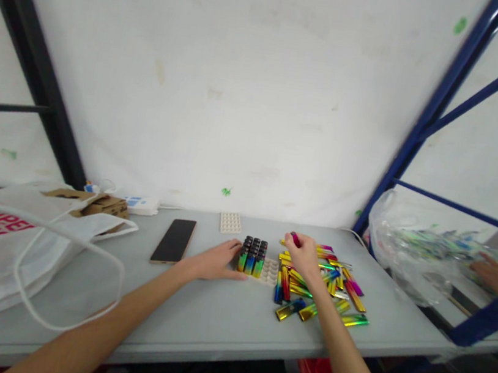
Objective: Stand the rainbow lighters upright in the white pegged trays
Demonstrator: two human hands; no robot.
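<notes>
Half-open left hand (216, 261) should brace the tray (270, 271); right hand (304, 257) pinches a magenta piece (296, 239) toward the table's far edge (199, 211)!

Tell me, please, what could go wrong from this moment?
1. The left hand is very close to the upright black-topped pieces; a small bump might tip some over.
2. The right hand holds a purplish piece above the heap, and it could slip from the grip.
3. The loose shiny pieces overlap, so brushing them might make some slide, perhaps toward the table's front edge.
</notes>
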